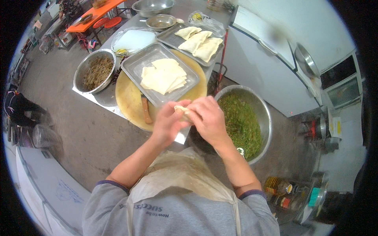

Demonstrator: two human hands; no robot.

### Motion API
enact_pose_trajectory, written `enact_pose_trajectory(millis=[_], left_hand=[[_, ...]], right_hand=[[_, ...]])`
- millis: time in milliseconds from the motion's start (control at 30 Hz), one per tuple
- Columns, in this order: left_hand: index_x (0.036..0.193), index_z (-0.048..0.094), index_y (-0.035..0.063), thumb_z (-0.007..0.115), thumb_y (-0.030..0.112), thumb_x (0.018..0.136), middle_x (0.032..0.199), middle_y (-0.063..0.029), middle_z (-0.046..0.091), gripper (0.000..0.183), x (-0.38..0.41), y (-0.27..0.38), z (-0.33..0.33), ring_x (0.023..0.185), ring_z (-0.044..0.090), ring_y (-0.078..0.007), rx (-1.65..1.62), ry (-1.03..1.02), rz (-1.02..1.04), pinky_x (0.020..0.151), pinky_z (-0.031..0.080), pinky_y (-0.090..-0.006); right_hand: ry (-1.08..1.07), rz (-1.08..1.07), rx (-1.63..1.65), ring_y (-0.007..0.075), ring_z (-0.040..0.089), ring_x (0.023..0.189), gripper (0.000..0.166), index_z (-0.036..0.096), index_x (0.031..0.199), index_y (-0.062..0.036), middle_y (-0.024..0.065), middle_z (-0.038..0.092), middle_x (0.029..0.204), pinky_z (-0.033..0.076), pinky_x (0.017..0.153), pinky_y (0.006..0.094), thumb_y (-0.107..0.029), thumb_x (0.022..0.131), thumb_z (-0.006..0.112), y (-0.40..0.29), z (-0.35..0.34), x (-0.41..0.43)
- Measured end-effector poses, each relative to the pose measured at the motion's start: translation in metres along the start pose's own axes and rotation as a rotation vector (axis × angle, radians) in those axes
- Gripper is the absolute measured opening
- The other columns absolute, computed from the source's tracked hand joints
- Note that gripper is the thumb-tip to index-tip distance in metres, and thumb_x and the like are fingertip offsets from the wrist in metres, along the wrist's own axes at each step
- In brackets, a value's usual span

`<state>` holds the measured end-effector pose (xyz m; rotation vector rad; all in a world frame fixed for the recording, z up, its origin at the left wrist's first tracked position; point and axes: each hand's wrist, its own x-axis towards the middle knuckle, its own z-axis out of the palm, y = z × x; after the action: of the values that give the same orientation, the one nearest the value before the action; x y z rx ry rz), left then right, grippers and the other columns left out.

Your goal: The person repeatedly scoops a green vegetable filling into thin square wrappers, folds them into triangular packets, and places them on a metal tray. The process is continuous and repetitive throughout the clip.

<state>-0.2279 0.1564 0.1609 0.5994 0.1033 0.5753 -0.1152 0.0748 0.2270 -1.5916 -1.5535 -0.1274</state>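
Between my left hand and my right hand is a piece of folded dough, its pale edge pinched by the fingers of both. My palms and fingers hide most of it. Just beyond my hands, a metal tray bears a stack of flat dough sheets and rests on a round board. A wooden-handled knife lies on that board, left of my hands. To the right stands a big metal basin of chopped green filling.
A second tray holds several folded dough pieces. At the table's left edge stands a bowl of brown shredded filling. Metal bowls stand at the far end. A white chest freezer flanks the table's right side.
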Motion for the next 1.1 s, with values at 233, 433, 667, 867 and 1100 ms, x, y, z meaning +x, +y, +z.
enact_pose_trajectory(millis=[233, 433, 667, 867, 1100], left_hand=[[0.103, 0.046, 0.0072, 0.049, 0.017, 0.087, 0.117, -0.0118, 0.046, 0.018, 0.0, 0.0, 0.002, 0.106, 0.048, -0.0249, 0.033, 0.064, -0.05, 0.086, 0.044, -0.0462], [0.116, 0.035, 0.004, 0.042, 0.027, 0.09, 0.12, -0.0129, 0.045, 0.036, 0.017, 0.01, 0.029, 0.112, 0.045, -0.0292, -0.085, 0.179, -0.044, 0.093, 0.039, -0.0468], [0.095, 0.05, -0.0022, 0.043, 0.022, 0.088, 0.092, -0.0141, 0.056, 0.027, 0.018, 0.005, 0.013, 0.079, 0.056, -0.0215, 0.735, 0.291, -0.116, 0.072, 0.048, -0.033], [0.076, 0.056, -0.0011, 0.055, 0.018, 0.08, 0.055, -0.0125, 0.048, 0.02, 0.033, 0.001, 0.003, 0.053, 0.048, -0.0138, 1.516, 0.146, 0.274, 0.048, 0.037, -0.0313], [0.066, 0.053, -0.0024, 0.051, 0.017, 0.085, 0.057, 0.0027, 0.045, 0.027, 0.029, 0.003, 0.002, 0.057, 0.042, -0.0073, 1.188, 0.241, 0.112, 0.05, 0.037, -0.0245]], right_hand=[[-0.042, 0.023, -0.06, 0.028, 0.051, 0.089, 0.029, 0.056, 0.097, -0.0038, 0.0098, 0.054, 0.092, 0.04, 0.076, 0.0373, -0.012, 0.07, 0.064, 0.011, -0.001, -0.004], [0.102, 0.706, 0.881, 0.0212, 0.042, 0.113, 0.069, 0.026, 0.13, 0.0014, 0.0137, 0.043, 0.122, 0.034, 0.095, 0.0339, -0.017, 0.076, 0.064, 0.035, -0.012, -0.027], [0.184, 0.945, 1.224, 0.015, 0.052, 0.097, 0.038, 0.046, 0.112, 0.001, 0.0068, 0.055, 0.106, 0.042, 0.084, 0.029, -0.017, 0.081, 0.06, 0.041, 0.001, -0.044], [0.096, 0.905, 1.02, 0.0142, 0.053, 0.095, 0.041, 0.047, 0.11, 0.0016, 0.0072, 0.055, 0.106, 0.042, 0.084, 0.0288, -0.019, 0.079, 0.063, 0.034, 0.007, -0.051], [0.055, 0.886, 0.959, 0.0141, 0.055, 0.089, 0.041, 0.05, 0.107, 0.0013, 0.0064, 0.058, 0.099, 0.044, 0.08, 0.0282, -0.017, 0.074, 0.068, 0.029, 0.011, -0.052]])
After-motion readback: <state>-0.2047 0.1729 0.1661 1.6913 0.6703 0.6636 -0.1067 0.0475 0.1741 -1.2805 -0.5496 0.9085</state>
